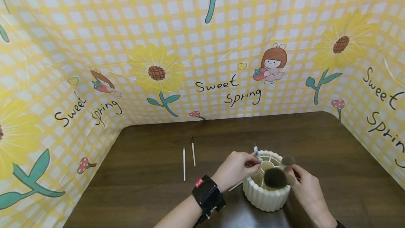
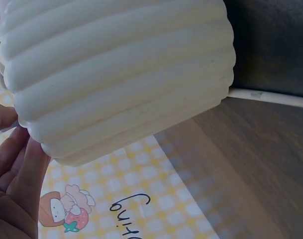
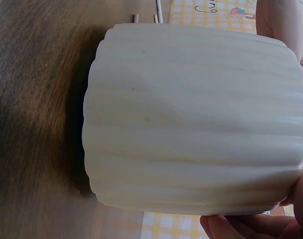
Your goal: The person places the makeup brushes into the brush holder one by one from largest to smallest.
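Note:
A cream ribbed brush holder [image 1: 265, 200] with inner dividers stands on the table, its wall filling much of both wrist views. Over its far left rim, my left hand [image 1: 235, 168] pinches a slim blue-and-white brush [image 1: 256, 152] with a dark tip; in the left wrist view only a bit of it shows between thumb and fingers. Across from it, my right hand [image 1: 305, 185] grips the holder's right rim, fingers [image 3: 241, 226] against the outer wall. A large dark makeup brush [image 1: 275, 178] and a smaller fluffy brush [image 1: 288, 160] poke up beside the right fingers.
A white stick-like tool [image 1: 184, 164] and a thin brush [image 1: 193, 154] lie left of the holder on the dark wooden table [image 1: 142, 157]. A pale handle [image 1: 235, 186] lies by the holder's left side. Yellow checked cloth [image 1: 190, 45] walls the back and sides.

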